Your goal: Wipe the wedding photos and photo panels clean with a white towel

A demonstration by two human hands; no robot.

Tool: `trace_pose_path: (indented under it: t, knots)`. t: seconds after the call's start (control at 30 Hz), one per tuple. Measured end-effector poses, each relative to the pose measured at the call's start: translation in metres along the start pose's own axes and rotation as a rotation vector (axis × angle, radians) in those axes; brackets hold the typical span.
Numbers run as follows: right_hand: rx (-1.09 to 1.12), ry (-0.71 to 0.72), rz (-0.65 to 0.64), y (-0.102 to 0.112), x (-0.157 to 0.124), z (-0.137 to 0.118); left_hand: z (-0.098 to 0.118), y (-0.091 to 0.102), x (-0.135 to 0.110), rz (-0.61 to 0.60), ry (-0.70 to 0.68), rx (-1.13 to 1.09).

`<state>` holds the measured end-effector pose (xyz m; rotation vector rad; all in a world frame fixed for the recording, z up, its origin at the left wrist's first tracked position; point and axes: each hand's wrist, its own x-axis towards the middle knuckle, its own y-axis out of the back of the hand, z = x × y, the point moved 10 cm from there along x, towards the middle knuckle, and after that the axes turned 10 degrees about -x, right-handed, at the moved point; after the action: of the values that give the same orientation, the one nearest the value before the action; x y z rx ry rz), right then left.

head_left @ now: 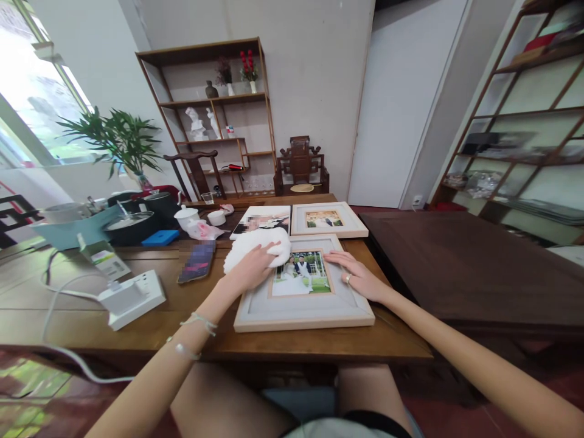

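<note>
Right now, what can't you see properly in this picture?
Head view:
- Large frame: top-left corner hidden under white cloth and left hand; right border under right hand.
- Left grip on the cloth: fingers sink into it, unclear.
- Phone: screen blurred.
- Print behind: partly blurred.
- Shelf ornaments: too small.

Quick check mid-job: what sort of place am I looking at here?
Likely a home sitting or tea room: a wooden table bearing framed wedding photos, open shelves of vases and figurines, a carved chair by the wall. The left hand holds a white cloth on the nearest frame.
</note>
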<state>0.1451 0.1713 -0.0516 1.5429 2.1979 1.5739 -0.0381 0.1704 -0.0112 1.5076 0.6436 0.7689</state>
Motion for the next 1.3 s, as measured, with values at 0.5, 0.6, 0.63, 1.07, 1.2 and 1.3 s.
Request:
trace_pose_path:
  t: [0.5,0.6,0.63,1.07,1.2,1.3]
  knots:
    - [-0.038,0.025,0.003,0.000,-0.001,-0.002,0.104,0.008,-0.084,-0.161,0.039,-0.073]
    - [-0.046,0.032,-0.008,-0.001,-0.001,-0.003,0.073,0.001,-0.049,-0.129,0.090,0.015]
    - [-0.047,0.036,-0.013,-0.001,-0.001,-0.003,0.060,0.000,-0.036,-0.114,0.099,0.031]
    - [-0.039,0.026,-0.013,-0.002,0.000,0.001,0.043,-0.007,0.021,-0.122,0.022,0.024]
    - [-0.047,0.030,-0.014,-0.002,0.000,-0.001,0.090,0.010,-0.021,-0.235,-0.048,-0.031]
    - [-0.058,0.026,-0.009,-0.001,0.000,-0.002,0.121,0.023,-0.053,-0.327,-0.092,-0.167]
